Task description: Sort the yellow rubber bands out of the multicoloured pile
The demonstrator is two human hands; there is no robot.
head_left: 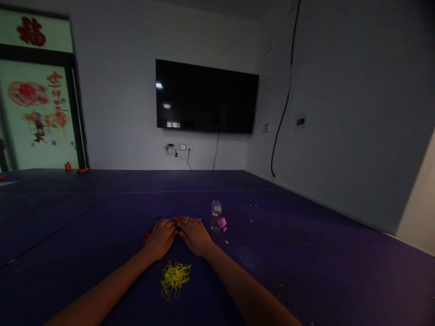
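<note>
Both of my hands lie flat, palms down, over a pile of small red, pink and dark pieces [146, 236] on the purple surface. My left hand [162, 236] covers the pile's left part, and my right hand [195, 234] covers its right part, the two thumbs close together. Nearer to me, between my forearms, is a loose heap of yellow bands [175, 277]. Just right of my right hand is a clear bottle [215, 216], with a small pink object [222, 222] against its lower right side.
The purple surface [292, 253] reaches to the walls, with small white scraps [226, 242] on its right part. Orange items [68, 166] sit by the door at the far left. A black cable [282, 117] hangs at the right, and a television [207, 97] is on the wall.
</note>
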